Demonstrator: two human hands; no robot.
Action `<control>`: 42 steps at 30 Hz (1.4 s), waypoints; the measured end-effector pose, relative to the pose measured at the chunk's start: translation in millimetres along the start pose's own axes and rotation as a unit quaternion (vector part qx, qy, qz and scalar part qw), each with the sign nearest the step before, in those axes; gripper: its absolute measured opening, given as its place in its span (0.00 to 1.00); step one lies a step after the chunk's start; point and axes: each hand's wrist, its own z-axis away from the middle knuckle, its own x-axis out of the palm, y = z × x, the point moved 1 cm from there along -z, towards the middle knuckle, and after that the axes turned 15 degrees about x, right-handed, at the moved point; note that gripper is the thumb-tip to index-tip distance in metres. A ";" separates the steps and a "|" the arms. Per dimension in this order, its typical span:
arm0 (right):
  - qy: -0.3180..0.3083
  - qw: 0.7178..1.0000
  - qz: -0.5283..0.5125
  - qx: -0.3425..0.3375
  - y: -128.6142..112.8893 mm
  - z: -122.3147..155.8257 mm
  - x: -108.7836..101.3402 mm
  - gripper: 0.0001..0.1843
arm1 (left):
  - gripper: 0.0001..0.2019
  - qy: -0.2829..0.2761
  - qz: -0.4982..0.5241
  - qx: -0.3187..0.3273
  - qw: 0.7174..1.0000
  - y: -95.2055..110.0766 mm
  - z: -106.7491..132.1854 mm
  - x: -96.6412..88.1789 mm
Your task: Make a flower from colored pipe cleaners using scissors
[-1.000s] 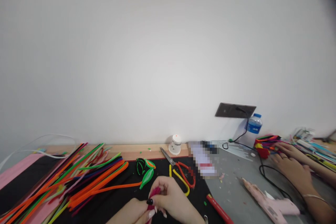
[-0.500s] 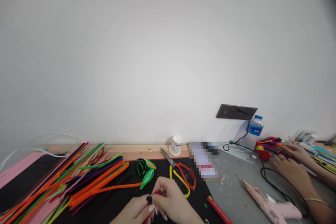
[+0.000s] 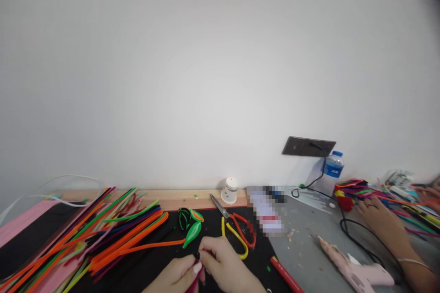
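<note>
At the bottom middle my left hand (image 3: 177, 277) and my right hand (image 3: 227, 270) meet, both with fingers pinched on a dark pink pipe cleaner piece (image 3: 194, 281) that shows only between the fingertips. They are over a black mat (image 3: 154, 261). Just beyond lie a green leaf shape made of pipe cleaner (image 3: 191, 231) on an orange stem and a pair of scissors (image 3: 237, 231) with red and yellow handles.
A spread of several coloured pipe cleaners (image 3: 103, 233) covers the left. A small white cup (image 3: 229, 190), a red stick (image 3: 287, 277), a pink glue gun (image 3: 354, 270) with black cord, a water bottle (image 3: 332, 165). Another person's hand (image 3: 376, 217) rests at right by more pipe cleaners (image 3: 357, 187).
My hands have sunk lower in the frame and the pink piece is now mostly hidden. The other person's far hand has pulled away to the right edge.
</note>
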 end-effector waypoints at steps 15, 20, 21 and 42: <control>0.017 0.997 -0.064 0.043 7.1 -7.1 3.4 0.07 | 0.19 -0.002 0.039 -0.035 0.999 -19.6 -8.3 -6.3; 0.035 0.996 -0.061 0.046 7.5 -8.4 1.7 0.08 | 0.13 -0.023 0.047 -0.014 0.999 -16.2 -6.8 -4.4; 0.046 0.996 -0.056 0.046 7.4 -8.7 1.4 0.08 | 0.13 -0.026 0.051 -0.012 0.998 -15.3 -6.3 -3.8; 0.022 0.979 -0.192 0.067 12.0 -13.2 2.8 0.09 | 0.22 0.003 0.059 -0.027 0.998 -16.8 -7.1 -4.5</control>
